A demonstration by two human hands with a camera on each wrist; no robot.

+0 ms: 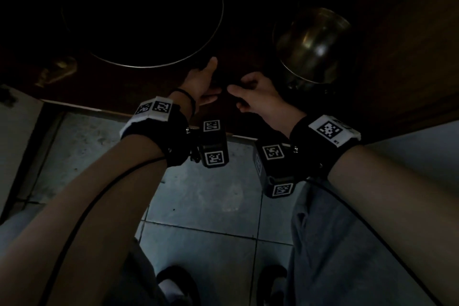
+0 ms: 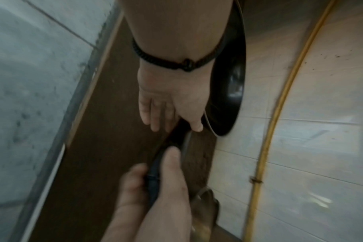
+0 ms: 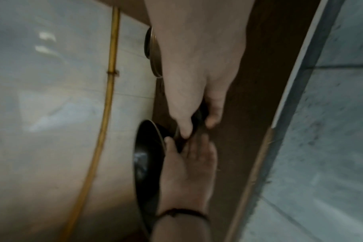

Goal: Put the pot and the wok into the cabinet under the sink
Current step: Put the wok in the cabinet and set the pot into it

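Both wrists sit closest to us, cameras strapped on. Our right hand curls round the wok handle, thumb on top. Our left hand lies with fingers straight under the handle's root, thumb near the rim, seemingly just steadying. From the hands, the wok lies forward and left on the cabinet floor; the handle's long axis runs back toward us. The pot stands forward and right, nearer the right hand. Count: one wok, one pot, both apparently inside already; letting go looks to be what's left.
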